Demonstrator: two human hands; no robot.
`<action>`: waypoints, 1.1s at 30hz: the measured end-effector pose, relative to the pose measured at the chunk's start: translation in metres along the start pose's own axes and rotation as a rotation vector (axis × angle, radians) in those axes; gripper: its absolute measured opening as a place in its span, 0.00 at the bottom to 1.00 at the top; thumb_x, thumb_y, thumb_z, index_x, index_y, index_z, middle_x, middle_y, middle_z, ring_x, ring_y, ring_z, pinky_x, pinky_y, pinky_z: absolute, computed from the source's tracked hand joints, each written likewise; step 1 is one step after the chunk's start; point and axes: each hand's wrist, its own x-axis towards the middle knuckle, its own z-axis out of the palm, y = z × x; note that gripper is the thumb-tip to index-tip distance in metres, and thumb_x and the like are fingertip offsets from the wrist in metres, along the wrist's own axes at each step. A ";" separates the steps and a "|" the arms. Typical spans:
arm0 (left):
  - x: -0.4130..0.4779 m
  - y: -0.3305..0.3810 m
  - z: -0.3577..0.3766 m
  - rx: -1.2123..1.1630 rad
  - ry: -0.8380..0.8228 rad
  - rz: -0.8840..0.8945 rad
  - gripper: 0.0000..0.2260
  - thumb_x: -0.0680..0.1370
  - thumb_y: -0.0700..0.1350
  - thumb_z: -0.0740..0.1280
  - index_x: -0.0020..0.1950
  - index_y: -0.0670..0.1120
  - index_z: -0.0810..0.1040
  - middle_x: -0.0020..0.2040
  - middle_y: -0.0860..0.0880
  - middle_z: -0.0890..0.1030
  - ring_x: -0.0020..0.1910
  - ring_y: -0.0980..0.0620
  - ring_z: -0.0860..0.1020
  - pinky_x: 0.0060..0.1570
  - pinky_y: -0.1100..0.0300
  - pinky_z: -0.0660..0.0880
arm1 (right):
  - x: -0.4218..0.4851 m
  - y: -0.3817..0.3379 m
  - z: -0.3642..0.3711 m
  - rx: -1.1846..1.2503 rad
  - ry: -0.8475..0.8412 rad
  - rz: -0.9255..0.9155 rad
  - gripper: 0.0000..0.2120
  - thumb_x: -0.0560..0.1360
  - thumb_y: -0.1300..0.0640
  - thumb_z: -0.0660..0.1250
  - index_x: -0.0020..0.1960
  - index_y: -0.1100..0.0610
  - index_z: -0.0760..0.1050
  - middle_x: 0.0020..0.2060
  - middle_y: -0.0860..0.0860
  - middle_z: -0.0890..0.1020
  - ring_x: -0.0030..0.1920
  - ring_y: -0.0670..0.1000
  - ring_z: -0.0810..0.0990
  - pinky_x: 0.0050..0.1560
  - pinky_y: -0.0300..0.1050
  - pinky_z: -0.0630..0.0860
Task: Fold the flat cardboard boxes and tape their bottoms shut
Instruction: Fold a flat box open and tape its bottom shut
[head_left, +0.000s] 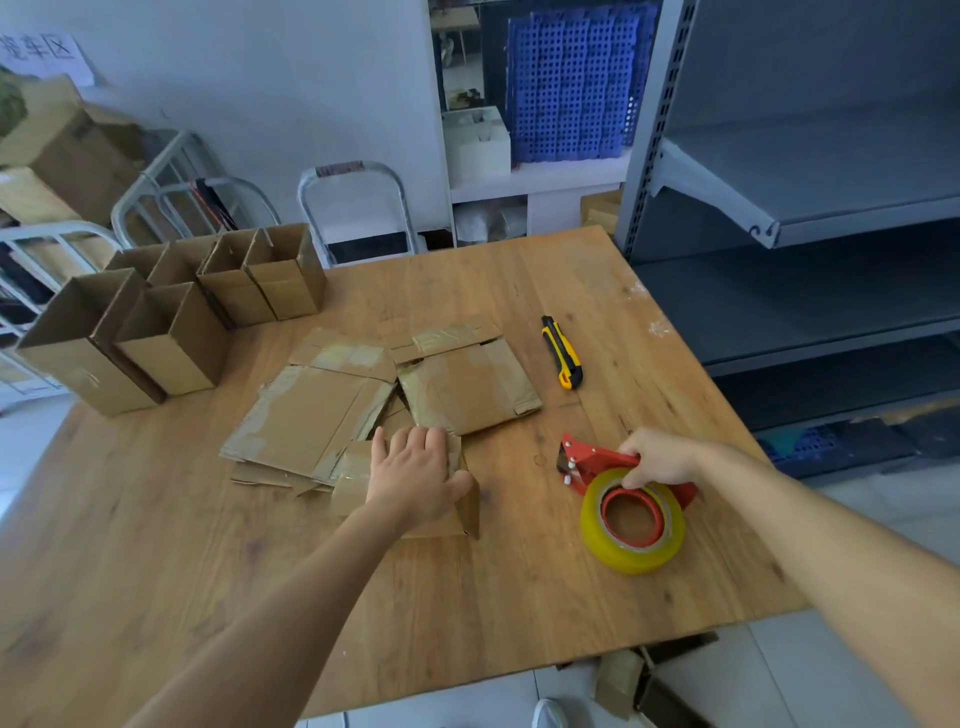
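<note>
The only writing I can make out is on a paper sign (41, 54) on the far wall: Chinese characters ending in 车区, the first one unclear. The left hand (415, 475) lies flat, fingers straight, pressing the top of a small cardboard box (470, 512) mid-table, just in front of a pile of flat boxes (306, 415). The right hand (660, 457) grips the red tape dispenser (592, 460), its yellow tape roll (634, 525) on the wooden table (467, 597), right of that box and apart from it. A yellow utility knife (561, 352) lies beyond; folded boxes (171, 322) stand open at the far left.
</note>
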 end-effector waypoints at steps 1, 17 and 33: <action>0.001 -0.001 -0.001 -0.064 0.006 -0.004 0.20 0.80 0.53 0.52 0.71 0.48 0.64 0.70 0.48 0.68 0.74 0.47 0.58 0.74 0.43 0.41 | -0.002 -0.002 0.000 -0.027 0.005 0.015 0.07 0.75 0.58 0.71 0.40 0.57 0.75 0.37 0.52 0.79 0.39 0.50 0.77 0.47 0.48 0.75; -0.016 -0.038 -0.006 -0.424 0.062 -0.653 0.54 0.61 0.75 0.67 0.73 0.40 0.55 0.64 0.39 0.74 0.58 0.40 0.75 0.55 0.47 0.76 | -0.039 -0.188 0.111 0.355 0.531 -0.192 0.14 0.78 0.59 0.59 0.34 0.56 0.68 0.31 0.49 0.73 0.32 0.48 0.71 0.27 0.38 0.62; -0.037 -0.064 -0.004 -0.940 0.074 -0.522 0.15 0.78 0.57 0.66 0.38 0.47 0.73 0.38 0.52 0.76 0.36 0.56 0.74 0.31 0.62 0.68 | -0.015 -0.205 0.113 0.296 0.515 0.123 0.22 0.77 0.39 0.62 0.38 0.58 0.72 0.34 0.50 0.76 0.32 0.48 0.73 0.27 0.42 0.63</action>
